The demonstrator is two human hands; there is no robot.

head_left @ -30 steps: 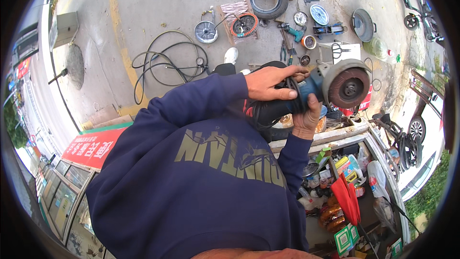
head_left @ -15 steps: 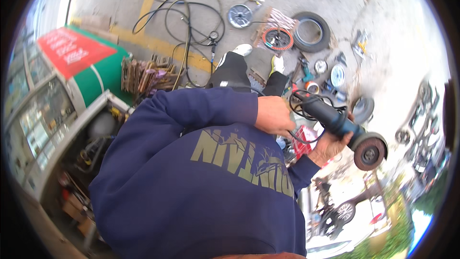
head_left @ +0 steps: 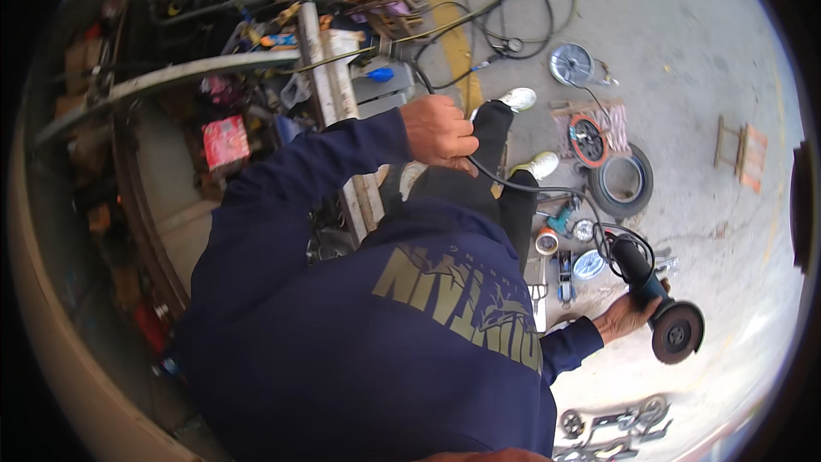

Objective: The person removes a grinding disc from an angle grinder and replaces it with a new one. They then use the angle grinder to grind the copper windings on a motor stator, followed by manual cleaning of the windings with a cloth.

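My left hand [head_left: 439, 133] is closed in a fist around a black power cord [head_left: 534, 189]. The cord sags from that fist across my lap to the angle grinder. Out to the right, my right hand [head_left: 627, 316] grips the dark angle grinder [head_left: 634, 267] near its head. A worn brown disc [head_left: 678, 333] sits in its guard, facing me. Loops of cord hang about the grinder's rear end. Beyond it on the ground are a round silver-blue part [head_left: 588, 264], a teal power tool [head_left: 562, 217] and a roll of tape [head_left: 546, 241].
A cluttered metal-framed shelf [head_left: 342, 94] with a red box [head_left: 226, 142] stands close on my left. Farther off are a coiled air hose [head_left: 564, 8], a wheel hub [head_left: 570, 63], a red-ringed motor part [head_left: 588, 139], a tyre [head_left: 637, 205] and a small wooden stool [head_left: 753, 158].
My view has turned toward the shelf. My hands have moved apart: the left to the left with the cord, the right outward with the grinder. The cord is now stretched between them.
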